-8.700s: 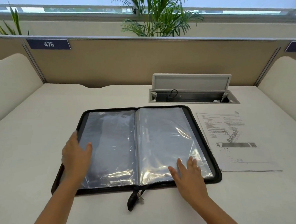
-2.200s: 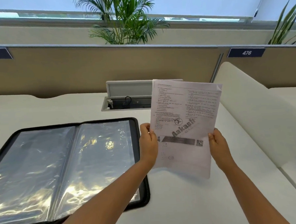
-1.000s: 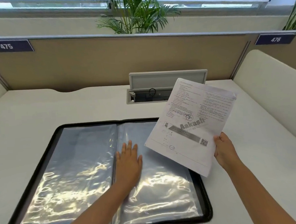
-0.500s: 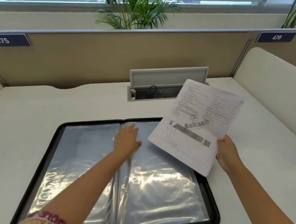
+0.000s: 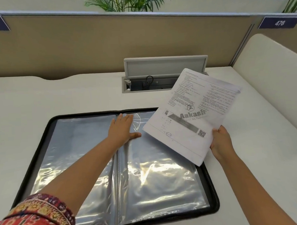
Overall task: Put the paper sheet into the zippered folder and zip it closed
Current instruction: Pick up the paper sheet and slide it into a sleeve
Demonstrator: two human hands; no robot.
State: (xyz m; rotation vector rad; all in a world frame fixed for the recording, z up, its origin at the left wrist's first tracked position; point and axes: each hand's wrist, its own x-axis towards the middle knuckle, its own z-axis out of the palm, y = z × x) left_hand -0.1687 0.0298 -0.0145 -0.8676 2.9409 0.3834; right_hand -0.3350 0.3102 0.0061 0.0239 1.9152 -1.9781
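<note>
The black zippered folder (image 5: pixel 47 128) lies open flat on the white desk, its clear plastic sleeves facing up. My left hand (image 5: pixel 122 129) rests flat with straight fingers near the top of the spine, on the upper edge of the right-hand sleeve. My right hand (image 5: pixel 220 143) grips the lower right corner of the printed paper sheet (image 5: pixel 192 113). The sheet is held tilted in the air above the folder's upper right corner and hides that corner.
An open cable box (image 5: pixel 159 77) with a raised lid is set into the desk behind the folder. A tan partition (image 5: pixel 106 42) closes the back, and a cream padded divider (image 5: pixel 271 68) stands on the right.
My left hand has slid further up the folder's spine to its top edge. The paper sheet stays held in my right hand in about the same place.
</note>
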